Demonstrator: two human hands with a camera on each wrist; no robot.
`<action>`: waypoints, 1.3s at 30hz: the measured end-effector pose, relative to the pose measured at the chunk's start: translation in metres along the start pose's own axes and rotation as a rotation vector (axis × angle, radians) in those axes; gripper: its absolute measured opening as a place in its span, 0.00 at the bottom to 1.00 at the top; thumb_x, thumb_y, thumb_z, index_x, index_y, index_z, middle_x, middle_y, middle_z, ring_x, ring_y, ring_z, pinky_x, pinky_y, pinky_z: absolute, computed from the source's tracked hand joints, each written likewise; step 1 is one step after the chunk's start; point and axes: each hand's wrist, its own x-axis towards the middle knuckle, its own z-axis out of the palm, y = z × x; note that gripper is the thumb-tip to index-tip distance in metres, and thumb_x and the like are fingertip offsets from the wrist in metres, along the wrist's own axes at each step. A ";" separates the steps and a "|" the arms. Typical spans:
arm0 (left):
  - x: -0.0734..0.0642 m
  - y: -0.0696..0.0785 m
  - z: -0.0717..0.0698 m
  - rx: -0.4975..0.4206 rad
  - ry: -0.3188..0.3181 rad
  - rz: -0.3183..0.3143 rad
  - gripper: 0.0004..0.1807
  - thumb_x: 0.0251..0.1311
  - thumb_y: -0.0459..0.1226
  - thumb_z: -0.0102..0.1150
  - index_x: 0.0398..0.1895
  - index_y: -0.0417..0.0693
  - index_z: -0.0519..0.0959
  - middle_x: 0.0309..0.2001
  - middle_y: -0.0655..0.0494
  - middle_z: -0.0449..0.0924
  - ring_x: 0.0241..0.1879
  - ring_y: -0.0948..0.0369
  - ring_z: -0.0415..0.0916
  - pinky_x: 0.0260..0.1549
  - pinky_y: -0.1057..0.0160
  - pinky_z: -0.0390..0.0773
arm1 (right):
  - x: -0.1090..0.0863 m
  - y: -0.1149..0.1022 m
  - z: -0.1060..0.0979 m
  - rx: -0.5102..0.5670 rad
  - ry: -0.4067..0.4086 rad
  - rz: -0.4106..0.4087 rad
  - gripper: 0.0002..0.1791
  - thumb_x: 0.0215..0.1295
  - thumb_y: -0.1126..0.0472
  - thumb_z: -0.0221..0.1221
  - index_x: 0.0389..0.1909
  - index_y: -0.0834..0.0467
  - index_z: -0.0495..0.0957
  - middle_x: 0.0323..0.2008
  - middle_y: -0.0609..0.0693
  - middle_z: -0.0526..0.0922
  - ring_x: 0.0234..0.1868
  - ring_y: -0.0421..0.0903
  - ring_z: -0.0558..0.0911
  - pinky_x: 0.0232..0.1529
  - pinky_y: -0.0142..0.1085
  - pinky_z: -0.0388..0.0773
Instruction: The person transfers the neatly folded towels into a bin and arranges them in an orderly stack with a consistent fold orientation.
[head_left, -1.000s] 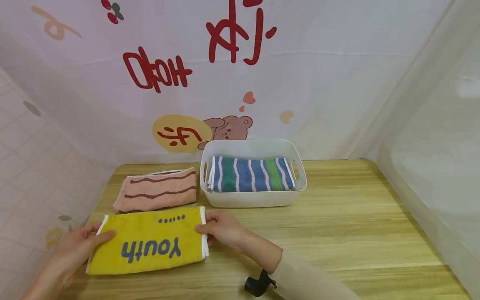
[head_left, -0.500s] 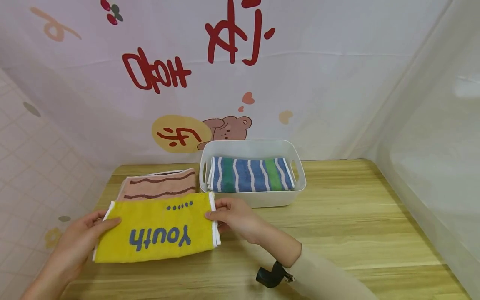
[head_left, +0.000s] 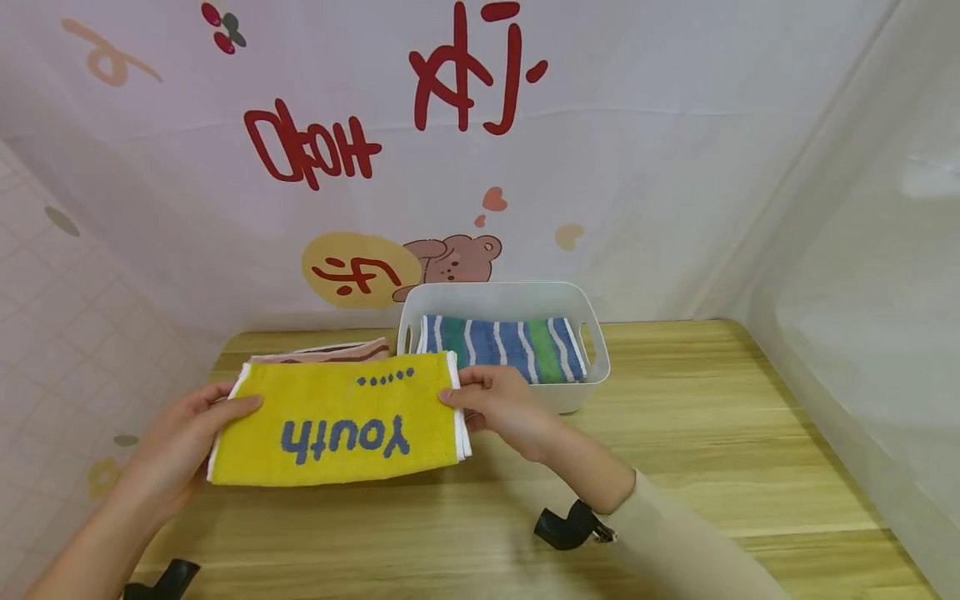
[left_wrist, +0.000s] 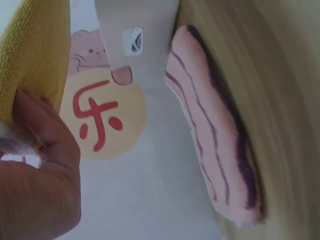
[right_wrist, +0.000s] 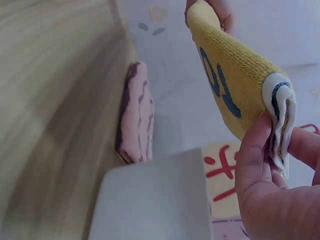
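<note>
A folded yellow towel (head_left: 330, 425) with "Youth" in blue-grey letters is held up over the table between both hands. My left hand (head_left: 180, 442) pinches its left end, thumb on top. At the white-edged right end, my right hand (head_left: 510, 404) grips the folded layers between thumb and fingers, as the right wrist view shows. Behind it lies a folded pink towel (left_wrist: 210, 125) with dark wavy stripes, mostly covered by the yellow one in the head view. A white basket (head_left: 566, 398) stands at the back, holding a folded blue and green striped towel (head_left: 510, 346).
The wooden table (head_left: 720, 467) extends to the right and front. A printed curtain (head_left: 637, 167) rises behind the table, with further hangings along both sides. Black wrist mounts (head_left: 573, 525) sit at both forearms.
Both hands have lifted the yellow towel and carried it rightward and toward the back. It now hides most of the pink towel and overlaps the basket's front left corner in the head view.
</note>
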 end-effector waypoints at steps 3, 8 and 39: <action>0.005 0.009 0.008 -0.025 -0.025 0.023 0.21 0.76 0.46 0.61 0.63 0.49 0.69 0.42 0.59 0.88 0.38 0.59 0.88 0.30 0.56 0.88 | -0.001 -0.007 -0.009 0.012 0.011 -0.010 0.16 0.72 0.62 0.64 0.55 0.68 0.80 0.48 0.58 0.88 0.40 0.49 0.88 0.45 0.42 0.87; 0.014 0.021 0.025 -0.055 -0.040 0.056 0.20 0.75 0.44 0.62 0.60 0.46 0.69 0.41 0.59 0.88 0.37 0.60 0.88 0.31 0.58 0.88 | -0.002 -0.018 -0.024 0.018 0.043 -0.018 0.16 0.73 0.62 0.63 0.56 0.68 0.79 0.49 0.58 0.87 0.42 0.50 0.88 0.47 0.42 0.87; 0.078 0.069 0.103 -0.128 -0.129 0.100 0.34 0.73 0.41 0.64 0.76 0.39 0.63 0.52 0.55 0.84 0.46 0.62 0.87 0.46 0.61 0.86 | 0.001 -0.034 -0.118 -0.091 0.229 -0.035 0.19 0.78 0.58 0.60 0.58 0.68 0.77 0.34 0.48 0.80 0.31 0.44 0.70 0.32 0.33 0.69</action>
